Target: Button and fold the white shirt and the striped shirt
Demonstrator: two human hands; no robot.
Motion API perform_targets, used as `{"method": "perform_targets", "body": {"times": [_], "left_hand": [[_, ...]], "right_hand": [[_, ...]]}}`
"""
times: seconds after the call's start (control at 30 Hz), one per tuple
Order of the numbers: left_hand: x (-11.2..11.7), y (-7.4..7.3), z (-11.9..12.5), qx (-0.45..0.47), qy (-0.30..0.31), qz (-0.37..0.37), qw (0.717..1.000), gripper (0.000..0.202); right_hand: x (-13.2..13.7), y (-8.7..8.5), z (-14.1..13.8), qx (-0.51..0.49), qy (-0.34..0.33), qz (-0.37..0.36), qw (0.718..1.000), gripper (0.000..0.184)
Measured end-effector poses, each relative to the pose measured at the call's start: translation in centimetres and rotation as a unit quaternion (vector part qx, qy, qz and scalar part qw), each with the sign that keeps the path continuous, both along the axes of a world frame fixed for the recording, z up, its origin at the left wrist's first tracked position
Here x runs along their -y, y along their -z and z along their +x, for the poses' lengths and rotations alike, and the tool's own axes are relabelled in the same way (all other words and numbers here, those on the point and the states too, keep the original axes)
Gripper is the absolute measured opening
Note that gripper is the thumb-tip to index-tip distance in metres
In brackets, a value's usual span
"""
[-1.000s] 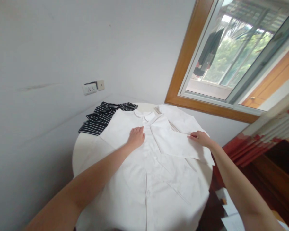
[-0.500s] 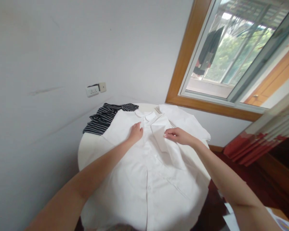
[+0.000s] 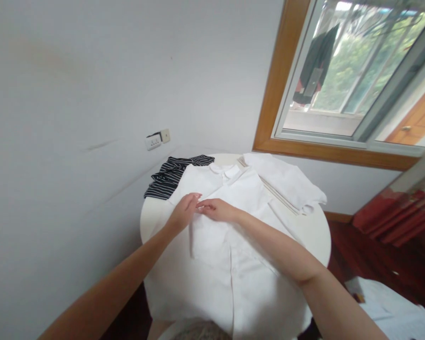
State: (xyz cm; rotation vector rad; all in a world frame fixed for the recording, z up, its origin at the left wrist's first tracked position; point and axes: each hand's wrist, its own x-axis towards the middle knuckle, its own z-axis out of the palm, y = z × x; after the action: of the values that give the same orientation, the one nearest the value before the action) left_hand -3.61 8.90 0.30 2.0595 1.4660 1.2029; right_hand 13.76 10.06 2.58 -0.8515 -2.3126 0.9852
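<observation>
A white collared shirt lies spread over a round white table, collar toward the wall. Its right side is folded across the front toward the left. My left hand rests on the shirt's left chest, fingers extended and flat. My right hand has crossed over and lies on the folded cloth, its fingertips touching those of the left hand. Whether the right fingers pinch the cloth edge is unclear.
A black-and-white striped garment lies at the table's far left edge. Another white garment lies at the far right. A wall socket is on the grey wall; a wood-framed window is at right.
My right hand swept from the table's right edge leftward, carrying the shirt's right side across the front, and now meets the left hand. The left hand shifted slightly left. The view shifted.
</observation>
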Motion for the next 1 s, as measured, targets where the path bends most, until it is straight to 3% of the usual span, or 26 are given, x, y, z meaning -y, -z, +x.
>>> {"method": "perform_targets", "body": {"times": [0.1,0.2,0.27,0.33,0.4,0.6,0.83,1.0], "left_hand": [[1.9,0.7,-0.7,-0.051,0.011,0.032,0.998,0.038],[3.0,0.8,-0.9,-0.128,0.036,0.099,0.986,0.034],[3.7,0.5,-0.7,-0.174,0.050,0.131,0.975,0.032],[4.6,0.0,-0.4,-0.211,0.066,0.143,0.965,0.033],[6.0,-0.3,0.1,-0.241,0.090,0.140,0.956,0.038],[10.1,0.1,1.3,-0.295,0.171,0.102,0.935,0.061],[11.3,1.0,0.0,-0.333,0.183,0.093,0.920,0.076],[11.0,0.9,-1.0,-0.364,0.216,0.098,0.900,0.059]], "right_hand": [[-1.3,0.1,2.0,-0.042,0.014,-0.024,0.999,0.031],[-3.8,0.1,5.7,-0.042,0.105,0.019,0.993,0.032],[-5.6,0.3,8.7,0.027,0.197,0.082,0.977,0.032],[-7.1,0.9,11.4,0.129,0.285,0.127,0.941,0.032],[-7.9,1.8,13.4,0.179,0.322,0.142,0.919,0.032],[-8.2,5.2,15.4,0.245,0.312,0.167,0.903,0.041],[-8.2,6.5,14.9,0.336,0.337,0.177,0.862,0.058],[-8.3,6.5,14.9,0.344,0.338,0.166,0.860,0.065]]}}
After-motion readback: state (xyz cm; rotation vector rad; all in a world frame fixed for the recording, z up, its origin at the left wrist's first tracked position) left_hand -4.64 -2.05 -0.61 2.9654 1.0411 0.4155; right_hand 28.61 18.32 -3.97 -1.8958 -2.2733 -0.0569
